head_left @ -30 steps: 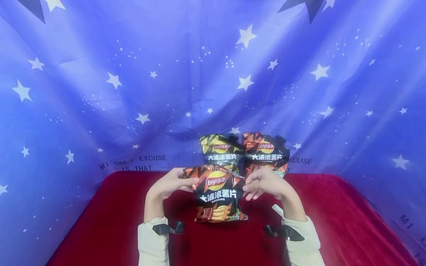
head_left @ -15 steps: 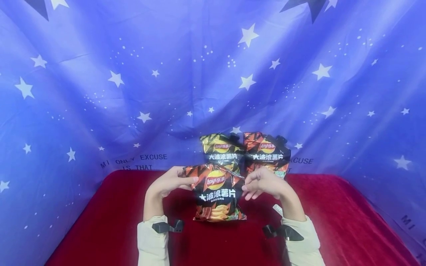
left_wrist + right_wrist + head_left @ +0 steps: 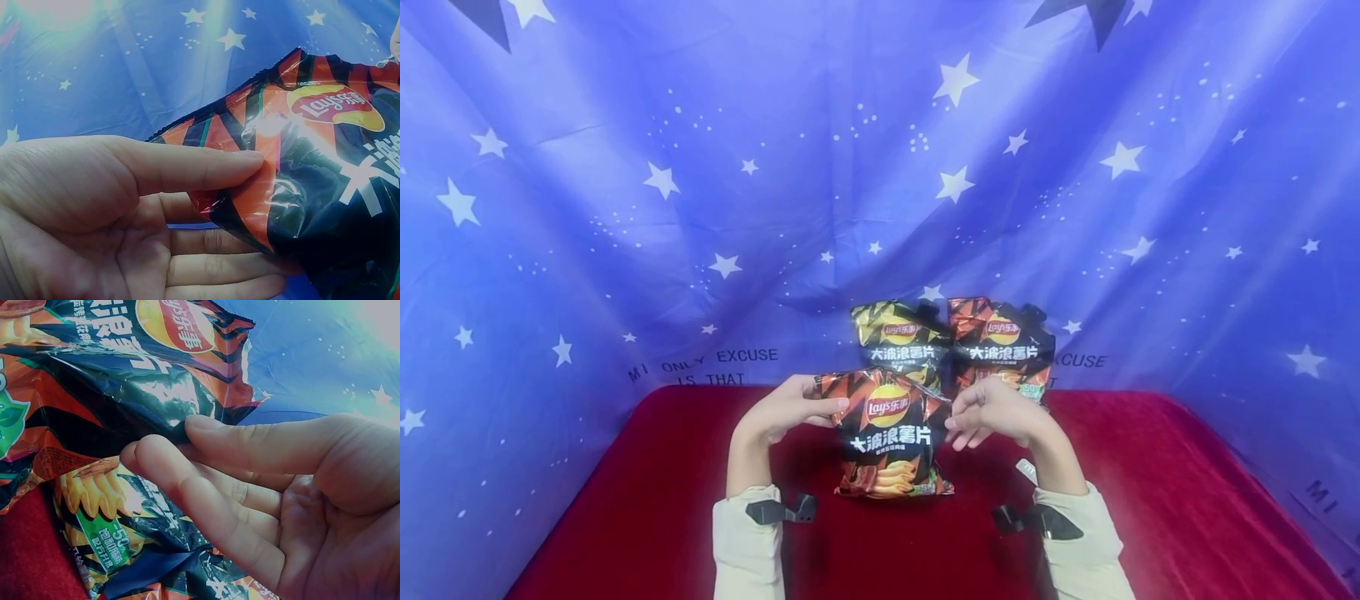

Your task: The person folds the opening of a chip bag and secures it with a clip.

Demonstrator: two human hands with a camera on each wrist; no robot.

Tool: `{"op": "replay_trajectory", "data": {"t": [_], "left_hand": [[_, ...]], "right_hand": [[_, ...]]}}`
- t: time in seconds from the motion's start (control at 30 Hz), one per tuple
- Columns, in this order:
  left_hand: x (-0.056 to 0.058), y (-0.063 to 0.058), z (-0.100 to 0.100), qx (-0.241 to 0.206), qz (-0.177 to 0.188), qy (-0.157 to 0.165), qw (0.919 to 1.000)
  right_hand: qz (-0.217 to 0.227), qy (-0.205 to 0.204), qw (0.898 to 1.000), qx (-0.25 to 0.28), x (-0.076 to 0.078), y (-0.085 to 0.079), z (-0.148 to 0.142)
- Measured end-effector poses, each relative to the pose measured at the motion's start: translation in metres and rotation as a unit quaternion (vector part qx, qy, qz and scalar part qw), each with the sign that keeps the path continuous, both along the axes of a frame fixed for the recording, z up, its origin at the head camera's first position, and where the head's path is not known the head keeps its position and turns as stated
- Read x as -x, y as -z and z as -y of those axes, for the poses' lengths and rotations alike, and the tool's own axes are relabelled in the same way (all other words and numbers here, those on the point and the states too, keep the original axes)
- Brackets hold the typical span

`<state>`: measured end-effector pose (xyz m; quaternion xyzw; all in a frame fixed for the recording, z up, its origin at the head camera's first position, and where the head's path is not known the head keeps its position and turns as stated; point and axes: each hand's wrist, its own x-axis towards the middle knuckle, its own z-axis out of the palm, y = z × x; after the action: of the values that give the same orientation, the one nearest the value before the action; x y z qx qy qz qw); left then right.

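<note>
**Red-and-black chip bag (image 3: 887, 460) held upright at both sides**

Behind everything hangs a blue backdrop (image 3: 820, 192) with white stars. Before it lies the worktop (image 3: 1180, 500), covered in deep red cloth.

The held bag is around the middle of the worktop; whether its base touches the cloth I cannot tell. Its printed front faces the person, lettering right way up. Its long axis, top to bottom, stands nearly upright, and the top edge slopes down toward the worktop's right edge.

Near the far edge stand a yellow-and-black bag (image 3: 891, 332), partly hidden by the held one, and, right beside it, a second red-and-black bag (image 3: 1003, 367); both fronts face the person.

The left hand (image 3: 780, 410) pinches the held bag's upper left corner, thumb straight across the front, fingers behind. The right hand (image 3: 1000, 412) pinches the right side between thumb and bent fingertips.

Smallest is a white piece (image 3: 1027, 472) by the right wrist, partly hidden.
</note>
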<state>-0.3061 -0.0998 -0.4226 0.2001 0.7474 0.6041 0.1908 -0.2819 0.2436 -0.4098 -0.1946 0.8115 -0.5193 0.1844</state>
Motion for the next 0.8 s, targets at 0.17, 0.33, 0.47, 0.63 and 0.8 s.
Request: {"op": "replay_trajectory", "data": {"t": [0.17,0.33,0.47,0.63,0.8], "left_hand": [[0.000,0.000,-0.002,-0.001,0.000,-0.006,1.0000],[-0.004,-0.005,-0.007,-0.001,-0.030,-0.041,0.9987],[-0.010,-0.014,-0.018,-0.013,-0.131,-0.129,0.9828],[-0.022,-0.029,-0.050,0.008,-0.272,-0.218,0.9371],[-0.030,-0.030,-0.085,0.085,-0.378,-0.216,0.8963]], "right_hand": [[-0.032,0.026,0.999,-0.003,0.002,0.002,-0.002],[-0.073,0.068,0.995,0.014,0.004,0.004,-0.005],[-0.075,0.066,0.995,0.024,0.006,0.005,-0.006],[-0.075,0.067,0.995,0.023,0.007,0.007,-0.007],[-0.077,0.061,0.995,0.008,0.006,0.007,-0.007]]}}
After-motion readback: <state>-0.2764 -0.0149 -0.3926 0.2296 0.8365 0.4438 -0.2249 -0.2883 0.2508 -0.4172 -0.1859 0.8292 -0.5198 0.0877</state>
